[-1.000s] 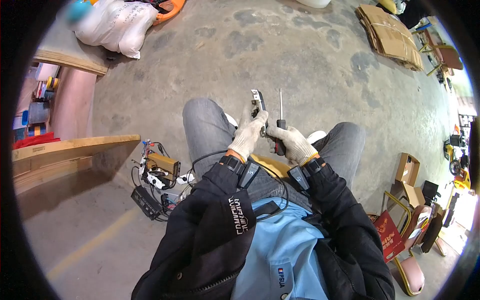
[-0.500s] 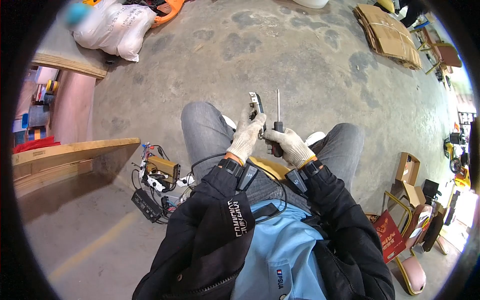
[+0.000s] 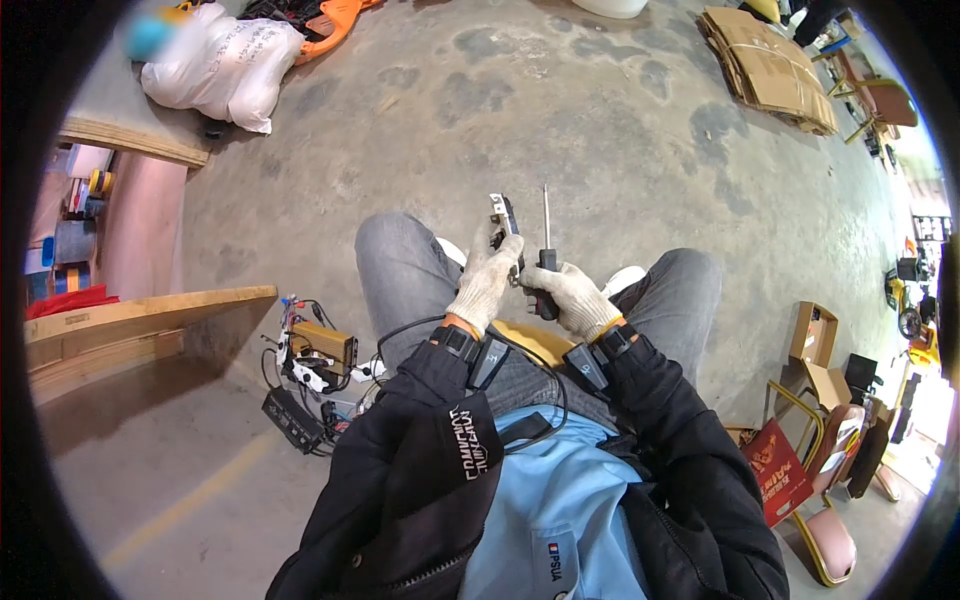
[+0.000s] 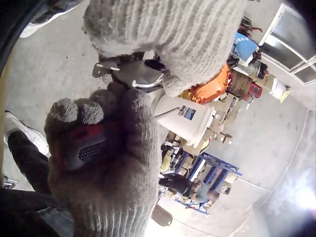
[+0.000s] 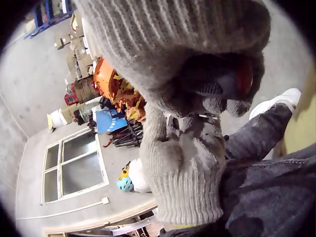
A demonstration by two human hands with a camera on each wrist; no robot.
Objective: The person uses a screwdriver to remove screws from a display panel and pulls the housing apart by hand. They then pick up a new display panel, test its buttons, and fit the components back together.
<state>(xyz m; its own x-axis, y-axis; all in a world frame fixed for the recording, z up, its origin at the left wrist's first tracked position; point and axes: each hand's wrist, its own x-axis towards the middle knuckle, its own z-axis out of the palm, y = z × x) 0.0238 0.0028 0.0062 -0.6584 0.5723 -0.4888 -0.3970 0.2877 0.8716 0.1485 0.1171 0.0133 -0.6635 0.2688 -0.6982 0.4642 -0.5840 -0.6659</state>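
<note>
In the head view my left hand (image 3: pixel 492 262), in a white knit glove, grips a small black and metal part (image 3: pixel 503 214) held upright above my knees. Just right of it, my gloved right hand (image 3: pixel 556 288) is curled round the black and red handle of a screwdriver (image 3: pixel 545 262), whose thin shaft points away from me beside the part. The two hands touch. The left wrist view shows the metal part (image 4: pixel 132 74) between both gloves and the screwdriver handle (image 4: pixel 84 148) inside the right fist. In the right wrist view the handle (image 5: pixel 224 81) sits above the left glove (image 5: pixel 182 168).
I sit over a concrete floor. A wooden board (image 3: pixel 150 305) and a wired yellow box (image 3: pixel 322 345) lie at my left. A white sack (image 3: pixel 225 58) is far left, flattened cardboard (image 3: pixel 765 62) far right. An open carton (image 3: pixel 815 340), a red bag (image 3: pixel 775 465) and chairs (image 3: pixel 830 540) stand at right.
Both hands, with the part and the screwdriver, have drifted slightly left and toward me. The grips are unchanged.
</note>
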